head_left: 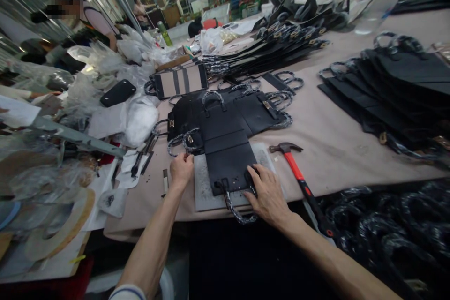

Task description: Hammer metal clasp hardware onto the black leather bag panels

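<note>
A flat black bag panel [228, 154] lies across a pale grey board [202, 197] at the table's front edge. Its plastic-wrapped handle [242, 218] hangs over the near edge, and small holes show near the handle's base. My right hand [269, 192] grips the panel's right edge by the handle's base, thumb and fingers on either side. Left of the panel, my left hand [182, 168] is closed in a pinch at the board's upper left corner; whatever is between the fingertips is too small to make out. A claw hammer [295, 168] with a red and black handle rests right of the board.
More black bag pieces [260, 112] spread behind the panel. A stack of black panels [397, 89] lies at right, another pile [267, 47] farther back. Small tools [140, 161] and clear plastic bags [140, 119] crowd the left. A person [87, 18] is at the far left.
</note>
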